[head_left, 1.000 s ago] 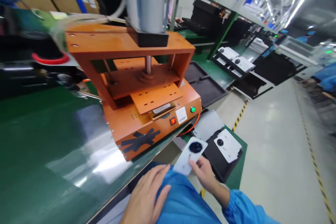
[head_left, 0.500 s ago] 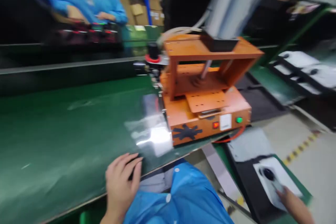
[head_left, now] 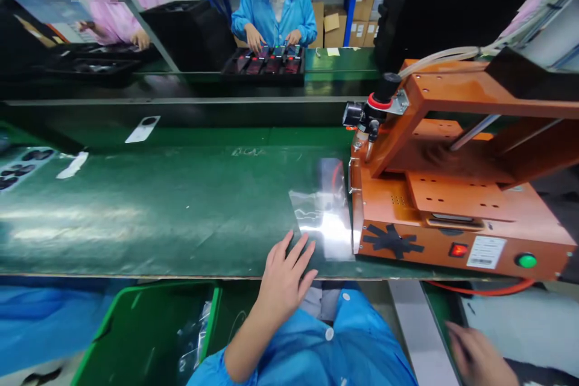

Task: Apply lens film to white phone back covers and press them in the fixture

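Observation:
My left hand (head_left: 287, 274) lies on the front edge of the green tabletop (head_left: 217, 217), fingers spread and holding nothing. Just beyond its fingertips is a shiny clear plastic sheet (head_left: 319, 217). To the right stands an orange press machine (head_left: 452, 211) with a red lit switch (head_left: 458, 250) and a green button (head_left: 526, 261). Low at the right, below table height, my right hand (head_left: 482, 353) is near a pale, flat sheet (head_left: 520, 319). Its fingers are blurred and partly curled; whether anything is in them cannot be made out.
A green bin (head_left: 140, 332) with clear plastic bags sits below the table at left. A white card with a dark oval (head_left: 142, 129) lies at the table's back. Across the partition, a person in blue (head_left: 275, 12) works at a black tray (head_left: 265, 66); another wears pink (head_left: 113, 21).
The view has swung left, bringing the green bin and second co-worker into sight. My right hand was touching a phone-like item on a tray; that item is now out of view.

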The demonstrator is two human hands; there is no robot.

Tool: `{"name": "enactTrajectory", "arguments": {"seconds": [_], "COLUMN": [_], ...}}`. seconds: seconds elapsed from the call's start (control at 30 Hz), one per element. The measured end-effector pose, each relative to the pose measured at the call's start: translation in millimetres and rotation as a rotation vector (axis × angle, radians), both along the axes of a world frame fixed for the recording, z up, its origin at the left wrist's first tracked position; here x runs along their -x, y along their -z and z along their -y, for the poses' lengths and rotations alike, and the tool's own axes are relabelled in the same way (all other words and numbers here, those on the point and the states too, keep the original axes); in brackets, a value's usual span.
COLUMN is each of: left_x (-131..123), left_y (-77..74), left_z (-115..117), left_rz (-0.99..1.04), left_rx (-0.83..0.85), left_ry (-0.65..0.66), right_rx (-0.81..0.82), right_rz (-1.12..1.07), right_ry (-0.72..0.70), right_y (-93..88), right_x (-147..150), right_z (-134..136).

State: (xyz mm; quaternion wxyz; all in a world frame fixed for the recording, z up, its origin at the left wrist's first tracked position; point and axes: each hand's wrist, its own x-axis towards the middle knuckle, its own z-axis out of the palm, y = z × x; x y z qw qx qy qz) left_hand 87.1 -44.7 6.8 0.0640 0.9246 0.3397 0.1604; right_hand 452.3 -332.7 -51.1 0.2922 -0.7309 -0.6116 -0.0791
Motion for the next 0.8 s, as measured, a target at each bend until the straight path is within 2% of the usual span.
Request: {"name": "enactTrajectory", "arguments": {"seconds": [0.07, 0.13, 0.27, 0.33, 0.4, 0.5, 0.6, 0.67, 0.73, 0.8], "left_x": [10.6, 26.6, 50.8, 48.4, 35.6, 8.7, -9.2, -12.0, -10.0, -7.1], "left_y": [0.3, 0.4, -8.4, -16.7, -23.3, -24.0, -15.3, -8.2, -2.9, -1.1], "left_z": [5.1, 12.9, 16.7, -1.0, -34.7, -98.0, -143.5, -155.6, -157.2, -154.8], "left_rz": [-0.048, -0.081, -0.016, 0.110, 0.234, 0.285, 0.277, 0.280, 0.294, 0.310], "left_rx": [-0.008, -0.007, 0.027, 0.031, 0.026, 0.089, 0.179, 0.196, 0.196, 0.202], "left_ry": [0.011, 0.035, 0.040, 0.003, -0.061, -0.184, -0.221, -0.220, -0.224, -0.233], "right_rx": [0.071, 0.087, 0.033, 0.013, 0.033, 0.049, -0.023, -0.067, -0.081, -0.060], "right_rz": [0.054, 0.069, 0.043, -0.012, -0.061, -0.122, -0.193, -0.165, -0.073, 0.018], "right_ry": [-0.258, -0.421, -0.590, -0.643, -0.676, -0.656, -0.508, -0.377, -0.272, -0.256], "right_y": [8.8, 4.6, -31.7, -55.0, -76.5, -96.5, -98.8, -94.0, -86.9, -79.7], "right_x": [34.2, 69.3, 120.0, 138.3, 157.2, 184.9, 199.8, 200.3, 197.6, 195.9], "right_z": [-31.3, -63.0, -123.9, -157.3, -195.1, -257.0, -315.8, -348.1, -371.9, -386.3]}}
